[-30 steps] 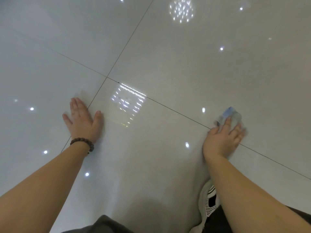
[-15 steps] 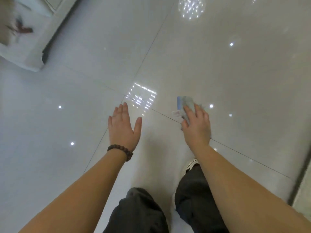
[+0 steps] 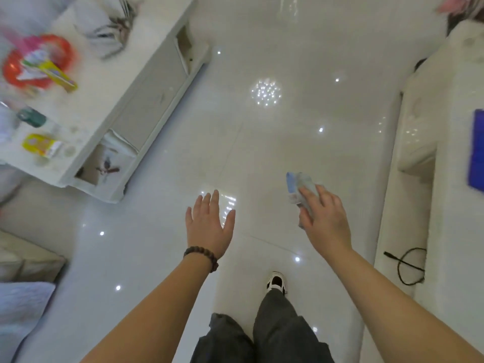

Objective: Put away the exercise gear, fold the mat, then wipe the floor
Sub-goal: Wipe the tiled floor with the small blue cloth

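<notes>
My right hand [image 3: 326,221] grips a pale blue and white cleaning cloth [image 3: 298,186], held in the air well above the glossy white tiled floor [image 3: 275,142]. The cloth sticks out past my fingers toward the upper left. My left hand [image 3: 209,225] hovers flat with straight fingers, palm down, holding nothing; a dark bead bracelet sits on its wrist. Both arms reach forward over my dark trousers and one white shoe [image 3: 276,281].
A low white coffee table [image 3: 123,95] at upper left carries a red plate and packets. A white sofa [image 3: 445,179] runs along the right with a blue item [image 3: 476,150] on it. A black cable [image 3: 408,265] lies by its base. Cushions sit at lower left.
I have risen from crouching: both hands left the floor, the cloth came up with my right hand, and the view now takes in the table and sofa.
</notes>
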`<state>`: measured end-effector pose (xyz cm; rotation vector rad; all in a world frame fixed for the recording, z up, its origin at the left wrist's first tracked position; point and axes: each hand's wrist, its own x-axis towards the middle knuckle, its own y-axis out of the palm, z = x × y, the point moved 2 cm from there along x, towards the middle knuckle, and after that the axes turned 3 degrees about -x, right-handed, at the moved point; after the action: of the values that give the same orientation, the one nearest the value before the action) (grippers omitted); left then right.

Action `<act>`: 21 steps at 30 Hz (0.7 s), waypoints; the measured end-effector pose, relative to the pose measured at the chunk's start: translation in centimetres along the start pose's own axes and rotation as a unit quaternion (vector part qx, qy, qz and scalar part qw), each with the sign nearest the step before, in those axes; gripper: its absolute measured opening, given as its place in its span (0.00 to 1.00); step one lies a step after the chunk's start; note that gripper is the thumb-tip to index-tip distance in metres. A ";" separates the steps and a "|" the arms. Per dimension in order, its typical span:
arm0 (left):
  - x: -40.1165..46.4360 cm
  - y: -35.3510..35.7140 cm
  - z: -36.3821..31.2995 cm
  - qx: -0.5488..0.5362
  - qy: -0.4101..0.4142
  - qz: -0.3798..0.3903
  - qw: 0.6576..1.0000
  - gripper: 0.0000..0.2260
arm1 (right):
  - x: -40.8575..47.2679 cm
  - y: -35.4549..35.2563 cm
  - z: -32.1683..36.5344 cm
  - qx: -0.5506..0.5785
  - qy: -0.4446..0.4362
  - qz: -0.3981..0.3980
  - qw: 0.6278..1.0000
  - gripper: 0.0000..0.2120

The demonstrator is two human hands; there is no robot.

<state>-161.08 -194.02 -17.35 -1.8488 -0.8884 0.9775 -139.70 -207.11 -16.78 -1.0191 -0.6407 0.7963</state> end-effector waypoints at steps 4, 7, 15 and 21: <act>-0.3 -3.5 -5.8 0.005 0.032 -0.003 0.999 0.29 | 0.7 -6.9 -1.7 -0.028 -0.010 -0.029 0.999 0.22; 0.5 -4.4 -9.9 -0.003 0.053 -0.001 0.999 0.29 | 1.6 -10.0 -3.4 -0.035 0.015 -0.059 0.998 0.22; 3.6 -4.2 -17.5 0.028 0.110 0.006 0.993 0.32 | 4.0 -13.5 -7.6 -0.062 0.085 -0.089 0.990 0.22; 9.2 -5.2 -21.9 0.054 0.146 0.011 0.988 0.30 | 7.2 -14.2 -10.8 -0.069 0.159 -0.085 0.981 0.19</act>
<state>-138.85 -191.72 -7.74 -1.8519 -0.6266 0.7273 -123.36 -210.70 -7.26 -1.1708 -0.5033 0.4313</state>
